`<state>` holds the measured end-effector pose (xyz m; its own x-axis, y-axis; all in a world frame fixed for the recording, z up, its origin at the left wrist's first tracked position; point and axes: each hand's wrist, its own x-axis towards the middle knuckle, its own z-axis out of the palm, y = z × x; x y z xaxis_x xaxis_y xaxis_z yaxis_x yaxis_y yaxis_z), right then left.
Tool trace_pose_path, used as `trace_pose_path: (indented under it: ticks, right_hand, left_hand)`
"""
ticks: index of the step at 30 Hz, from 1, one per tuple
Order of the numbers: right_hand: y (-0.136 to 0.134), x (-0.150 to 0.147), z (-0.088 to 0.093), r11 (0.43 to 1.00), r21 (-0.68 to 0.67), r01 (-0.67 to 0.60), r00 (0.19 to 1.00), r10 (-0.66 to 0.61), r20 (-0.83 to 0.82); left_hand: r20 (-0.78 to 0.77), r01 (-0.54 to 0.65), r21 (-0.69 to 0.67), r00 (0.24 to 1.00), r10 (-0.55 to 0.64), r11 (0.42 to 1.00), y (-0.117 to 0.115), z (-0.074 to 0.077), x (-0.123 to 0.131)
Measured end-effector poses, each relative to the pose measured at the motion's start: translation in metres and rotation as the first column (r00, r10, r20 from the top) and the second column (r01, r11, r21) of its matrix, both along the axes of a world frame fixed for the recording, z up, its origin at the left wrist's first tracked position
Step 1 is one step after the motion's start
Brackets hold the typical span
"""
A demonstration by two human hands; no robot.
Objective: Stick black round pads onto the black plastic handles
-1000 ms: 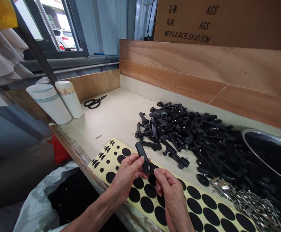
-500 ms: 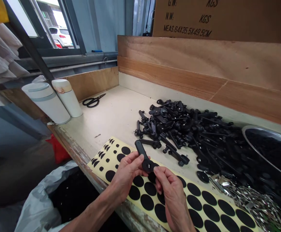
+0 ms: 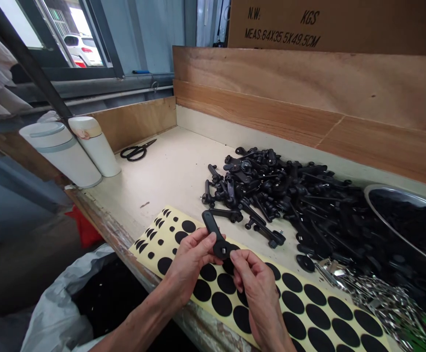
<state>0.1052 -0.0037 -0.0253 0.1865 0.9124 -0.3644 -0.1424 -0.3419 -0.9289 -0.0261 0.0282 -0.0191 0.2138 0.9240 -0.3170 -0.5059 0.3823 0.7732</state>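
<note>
My left hand (image 3: pixel 193 256) holds a black plastic crank-like lever (image 3: pixel 210 224) between thumb and fingers. The lever's narrow arm points up and away; its round end, with a small square opening showing bright metal or light, faces up. My right hand (image 3: pixel 255 281) pinches at the right edge of that round end. Whether something thin sits between its fingertips is hidden. Below both hands lies a pale yellow sheet (image 3: pixel 166 235) with rows of black round stickers, large discs and smaller dots.
Behind my hands spreads a heap of black plastic levers (image 3: pixel 257 181). To its right are a metal bowl (image 3: pixel 367 199) of black pieces and a pile of silver metal parts (image 3: pixel 385 298). Scissors (image 3: pixel 136 152) and two white bottles (image 3: pixel 61 154) stand left. A lined bag (image 3: pixel 57 298) sits below the table edge.
The camera view has shifted slightly. Both hands keep nearly the same hold on the black lever, with no clear movement between them.
</note>
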Motion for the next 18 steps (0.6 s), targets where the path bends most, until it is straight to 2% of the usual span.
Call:
trace_pose_path:
  ticks: [18]
  right_hand:
    - [0.0004, 0.0025, -0.01, 0.996, 0.091, -0.017, 0.991, 0.005, 0.131]
  left_hand:
    - [-0.025, 0.039, 0.044, 0.999, -0.038, 0.998, -0.0033, 0.0044, -0.0017]
